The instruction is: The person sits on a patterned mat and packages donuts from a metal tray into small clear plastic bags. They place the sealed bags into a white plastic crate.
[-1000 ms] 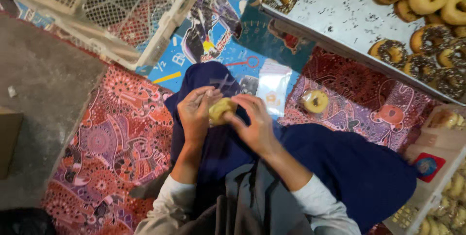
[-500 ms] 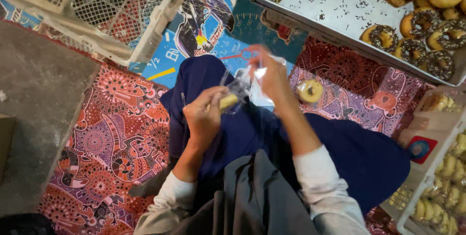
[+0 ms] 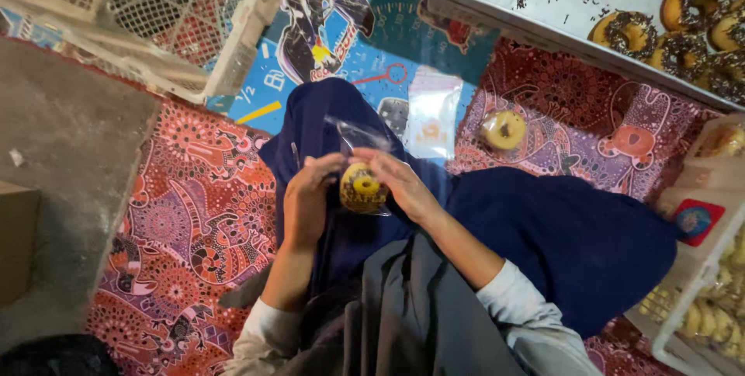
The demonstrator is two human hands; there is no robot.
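Observation:
My left hand (image 3: 308,199) and my right hand (image 3: 400,182) hold a yellow-glazed donut in a clear plastic bag (image 3: 364,184) between them, above my lap in dark blue cloth. The bag's open top sticks up past my fingers. A stack of empty clear bags (image 3: 431,116) lies on the mat just beyond. A second bagged yellow donut (image 3: 504,129) rests on the patterned mat to the right.
A metal tray (image 3: 543,11) with several sprinkled donuts sits at the top right. A white plastic crate (image 3: 155,11) stands at the top left. A white bin of bagged donuts (image 3: 714,298) is at the right edge. Grey concrete floor (image 3: 62,166) lies left.
My right hand reached out toward the bags by the tray, then came back. Both hands now hold the donut inside a clear bag.

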